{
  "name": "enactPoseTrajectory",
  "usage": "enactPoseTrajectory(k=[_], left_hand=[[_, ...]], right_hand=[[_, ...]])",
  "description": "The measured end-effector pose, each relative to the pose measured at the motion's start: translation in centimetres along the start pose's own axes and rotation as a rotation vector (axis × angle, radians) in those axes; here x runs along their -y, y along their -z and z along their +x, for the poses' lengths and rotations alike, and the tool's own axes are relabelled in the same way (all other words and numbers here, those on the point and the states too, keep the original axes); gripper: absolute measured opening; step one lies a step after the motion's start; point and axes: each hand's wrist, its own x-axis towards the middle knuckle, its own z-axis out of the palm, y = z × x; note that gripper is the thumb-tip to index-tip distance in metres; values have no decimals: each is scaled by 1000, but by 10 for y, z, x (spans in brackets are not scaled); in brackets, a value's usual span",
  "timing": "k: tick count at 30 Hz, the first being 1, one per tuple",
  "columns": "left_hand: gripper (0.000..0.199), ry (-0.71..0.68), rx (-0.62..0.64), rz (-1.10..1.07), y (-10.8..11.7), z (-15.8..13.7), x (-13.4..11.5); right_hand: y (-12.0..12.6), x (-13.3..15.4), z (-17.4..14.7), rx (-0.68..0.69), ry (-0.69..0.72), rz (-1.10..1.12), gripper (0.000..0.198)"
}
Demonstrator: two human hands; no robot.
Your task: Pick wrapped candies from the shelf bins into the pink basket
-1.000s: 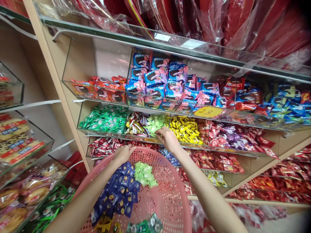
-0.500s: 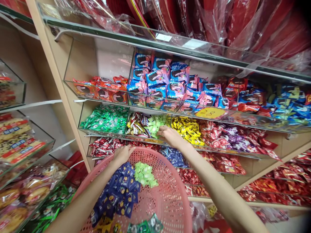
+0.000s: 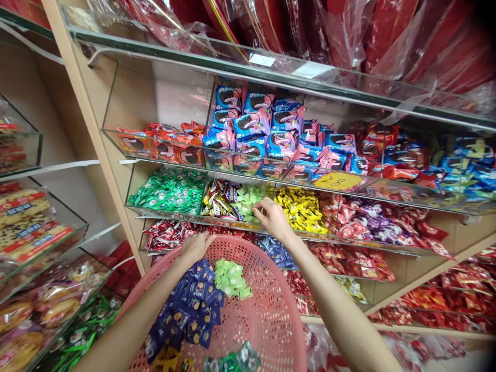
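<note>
My left hand [image 3: 196, 245] is closed on the far rim of a pink plastic basket [image 3: 267, 281]. Inside the basket lie dark blue candy packets [image 3: 194, 302], a small pile of light green candies [image 3: 231, 278], and some dark green and yellow wrapped sweets near the bottom of the view. My right hand [image 3: 270, 214] is at the front of a shelf bin, beside light green wrapped candies [image 3: 250, 196]. Its fingers are curled together, and what lies between them is hidden. Brown-wrapped chocolates [image 3: 228, 191] share that bin.
Green sweets [image 3: 168, 191] fill the bin to the left, yellow sweets [image 3: 298, 206] the one to the right. Above are blue and pink cookie packs [image 3: 251, 124] behind a glass edge with a yellow price tag [image 3: 336, 180]. Packaged breads [image 3: 31, 222] stand at left.
My right hand has shifted slightly right and its wrist has turned, with the fingers staying at the light green candies. My left hand and the basket have not moved.
</note>
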Motion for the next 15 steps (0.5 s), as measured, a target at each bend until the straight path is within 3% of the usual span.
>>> enactPoseTrajectory(k=[3,8,12,15], left_hand=[[50,9,3,4,2,0,-2],[49,8,11,12,6,0,-7],[50,-5,8,20,7,0,-7],[49,-5,10,13,6,1,-6]], right_hand=[[-7,9,-9,-57,-96,356,20],[-22,27,-27,52,-448,953,28],[-30,31,-36,97,-522,1104,28],[-37,28,-40,79,-481,1029,25]])
